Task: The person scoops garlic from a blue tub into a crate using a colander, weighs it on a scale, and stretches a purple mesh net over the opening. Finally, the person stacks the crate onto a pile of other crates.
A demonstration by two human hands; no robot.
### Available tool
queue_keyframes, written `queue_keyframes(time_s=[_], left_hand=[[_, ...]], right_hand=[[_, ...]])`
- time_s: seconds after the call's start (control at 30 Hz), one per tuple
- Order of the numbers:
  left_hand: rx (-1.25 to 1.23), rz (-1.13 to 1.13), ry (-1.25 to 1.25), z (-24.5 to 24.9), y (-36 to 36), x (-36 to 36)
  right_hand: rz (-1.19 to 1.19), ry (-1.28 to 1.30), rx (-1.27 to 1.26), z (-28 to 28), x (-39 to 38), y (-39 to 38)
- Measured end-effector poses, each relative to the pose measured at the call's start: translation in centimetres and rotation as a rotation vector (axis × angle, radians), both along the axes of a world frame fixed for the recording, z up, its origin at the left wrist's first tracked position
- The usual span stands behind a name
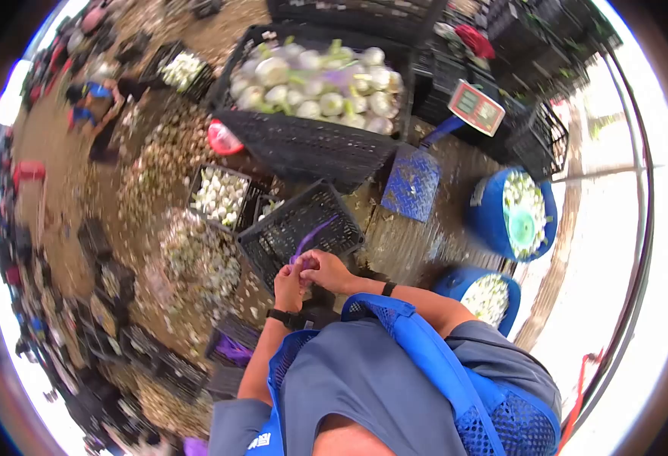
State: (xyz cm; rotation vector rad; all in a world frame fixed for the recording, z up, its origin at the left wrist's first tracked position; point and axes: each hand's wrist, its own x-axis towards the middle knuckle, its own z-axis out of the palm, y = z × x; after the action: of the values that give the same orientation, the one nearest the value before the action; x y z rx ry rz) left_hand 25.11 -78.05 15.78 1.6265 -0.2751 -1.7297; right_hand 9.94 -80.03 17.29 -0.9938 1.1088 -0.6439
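My left hand [288,286] and my right hand [326,270] meet in front of my chest, both pinching a purple strip [311,235] that runs up and away from my fingers. The strip hangs over an empty black plastic crate [303,228] tilted on the ground just beyond my hands. A black band sits on each wrist. What lies between my fingers besides the strip is hidden.
A large black crate [311,83] full of pale round vegetables stands further off, with a smaller crate [220,194] of them at left. Blue tubs [493,220] hold more at right. A weighing scale [414,182] with a display [477,108] stands between. Loose trimmings cover the ground. A person [91,102] crouches far left.
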Motion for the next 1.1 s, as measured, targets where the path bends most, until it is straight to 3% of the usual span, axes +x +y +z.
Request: queue_keyframes(time_s=[0.1,0.13,0.37,0.43,0.53,0.67,0.8,0.93,1.0,1.03,1.1], left_hand=[[0.015,-0.118,-0.068,2.0,-1.3,-0.1],[-0.056,-0.138,-0.01,1.3,-1.4,0.2],[-0.169,-0.246,-0.157,1.5,-1.8,-1.8],[-0.143,-0.238,-0.187,0.1,-1.9,-2.0],[-0.116,-0.049,-0.006,-1.4,-2.4,-2.0],[-0.088,-0.109,-0.125,-2.6,-1.7,-3.4],[-0.015,0.018,-0.2,-2.2,-1.4,-5.9],[-0.019,0.209,-0.285,-2.1,-2.3,-8.3],[-0.13,-0.012,-0.233,-1.5,-2.4,-8.1],[-0.132,-0.004,-0.234,-0.7,-2.7,-9.4],[-0.327,-0.281,-0.724,0.1,-3.1,-11.9]], right_hand=[[-0.085,-0.082,0.06,0.2,-0.2,0.2],[-0.065,-0.005,0.074,0.3,-0.6,0.2],[-0.38,-0.139,0.24,-4.6,-3.5,1.7],[-0.506,-0.233,0.349,-5.5,-5.0,1.7],[-0.626,-0.469,0.494,-6.5,-7.7,1.3],[-0.799,-0.649,0.619,-5.7,-12.2,-0.5],[-0.715,-0.568,0.59,-6.5,-13.6,-1.1],[-0.343,-0.561,0.212,-6.8,-13.0,0.4],[-0.158,-0.559,0.094,-6.4,-13.2,0.7],[-0.15,-0.559,0.093,-5.9,-13.3,0.4],[-0.022,-0.514,0.388,-4.9,-13.1,-0.4]])
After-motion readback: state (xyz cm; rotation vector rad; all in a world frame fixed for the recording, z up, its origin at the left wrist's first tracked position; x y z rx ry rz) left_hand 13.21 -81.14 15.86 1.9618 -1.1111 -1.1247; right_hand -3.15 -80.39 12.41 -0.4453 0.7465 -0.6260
